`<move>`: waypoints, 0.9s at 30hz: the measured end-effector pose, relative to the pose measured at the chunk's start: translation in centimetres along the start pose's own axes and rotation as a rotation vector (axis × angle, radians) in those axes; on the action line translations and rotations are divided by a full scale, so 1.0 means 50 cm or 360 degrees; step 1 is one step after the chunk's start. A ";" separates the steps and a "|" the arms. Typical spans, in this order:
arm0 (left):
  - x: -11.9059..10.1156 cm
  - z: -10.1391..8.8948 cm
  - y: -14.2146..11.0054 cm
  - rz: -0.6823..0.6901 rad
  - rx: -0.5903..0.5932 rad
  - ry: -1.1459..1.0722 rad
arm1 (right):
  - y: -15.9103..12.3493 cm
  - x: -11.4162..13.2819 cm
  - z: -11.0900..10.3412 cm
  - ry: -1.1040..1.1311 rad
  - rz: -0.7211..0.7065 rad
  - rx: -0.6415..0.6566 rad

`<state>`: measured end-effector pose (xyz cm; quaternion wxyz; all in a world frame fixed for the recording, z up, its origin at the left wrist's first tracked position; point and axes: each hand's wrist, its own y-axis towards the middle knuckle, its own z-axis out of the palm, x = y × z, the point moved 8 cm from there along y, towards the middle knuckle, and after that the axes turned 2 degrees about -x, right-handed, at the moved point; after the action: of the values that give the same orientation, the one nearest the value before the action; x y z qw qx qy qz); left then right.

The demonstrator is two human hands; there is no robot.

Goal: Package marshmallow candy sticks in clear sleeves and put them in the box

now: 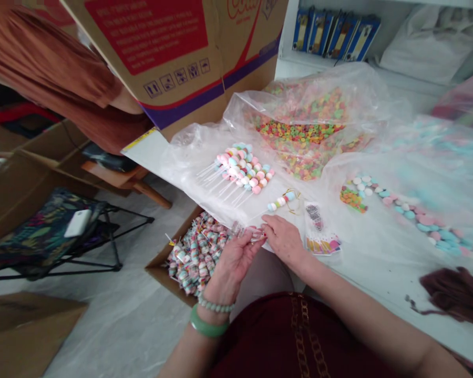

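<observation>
My left hand (236, 257) is closed around a marshmallow skewer in a clear wrapper (253, 233), just past the table edge. The fingertips of my right hand (286, 241) pinch its right end; the exact grip is partly hidden. A single unwrapped skewer (280, 201) lies beyond my right hand, beside some gold twist ties (295, 198). Farther back, several marshmallow skewers (244, 167) rest in a row, their white sticks toward me. Right of my right hand lies a stack of printed clear bags (322, 233).
Below the table edge stands a carton of wrapped skewers (195, 257). A bag of colourful cereal rings (299, 131), loose marshmallows (413, 212) and a dark cloth (457, 294) lie on the table. A large carton (189, 79) stands at the back, near another person's sleeve (63, 68).
</observation>
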<state>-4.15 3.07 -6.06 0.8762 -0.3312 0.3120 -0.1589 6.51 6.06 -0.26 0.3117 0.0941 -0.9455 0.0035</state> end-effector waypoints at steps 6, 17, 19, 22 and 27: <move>-0.018 -0.051 -0.014 -0.0149 -0.0122 -0.0003 | 0.054 -0.028 0.035 -0.0401 0.0270 0.0148; -0.006 0.013 -0.013 -0.0132 0.0192 0.0206 | -0.113 -0.241 -0.036 0.1354 0.1289 -0.0400; 0.002 0.026 -0.012 -0.0128 0.0203 0.0283 | -0.118 -0.245 -0.039 0.1683 0.1334 -0.0302; 0.003 0.036 -0.007 -0.0029 0.0146 0.0342 | -0.129 -0.235 -0.066 0.1918 0.1279 -0.0301; -0.005 0.059 -0.011 0.0293 -0.0007 0.0365 | -0.144 -0.167 -0.098 0.1998 0.1023 -0.0344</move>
<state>-2.44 4.22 -3.87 0.8450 -0.2828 0.4394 -0.1141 17.27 0.75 -1.60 0.7884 -0.2406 -0.5635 0.0550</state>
